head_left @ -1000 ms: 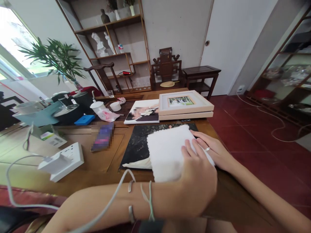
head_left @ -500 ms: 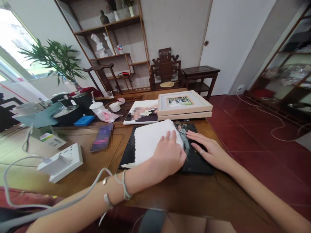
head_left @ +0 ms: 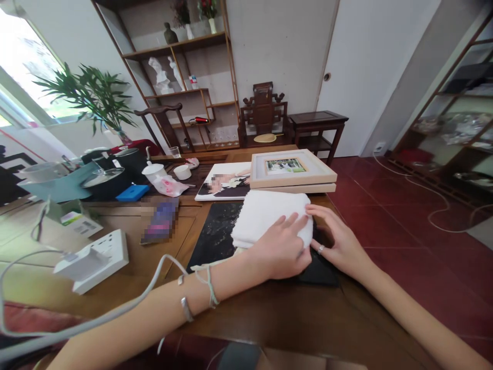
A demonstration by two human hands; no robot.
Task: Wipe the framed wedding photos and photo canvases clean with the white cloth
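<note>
A folded white towel (head_left: 265, 213) lies on a dark photo panel (head_left: 215, 231) on the wooden table. My left hand (head_left: 283, 246) is closed on the towel's near right part, its fingertips on top and its thumb at the edge. My right hand (head_left: 339, 241), a ring on one finger, is at the panel's right side. Its fingers are stretched and apart, with fingertips touching the towel's right edge. The figure printed on the panel is hidden under the towel and hands. A pale strip of cloth shows beneath my left wrist.
Two stacked wooden picture frames (head_left: 292, 177) and a white-edged photo print (head_left: 223, 180) lie just behind the panel. At left are a power strip (head_left: 102, 262), a blue box (head_left: 132, 192), a white teapot (head_left: 153, 169) and a looping white cable (head_left: 154, 282).
My left hand has moved the towel right across the panel, uncovering its left part and covering the printed figure. My right hand's fingers now meet the towel's edge.
</note>
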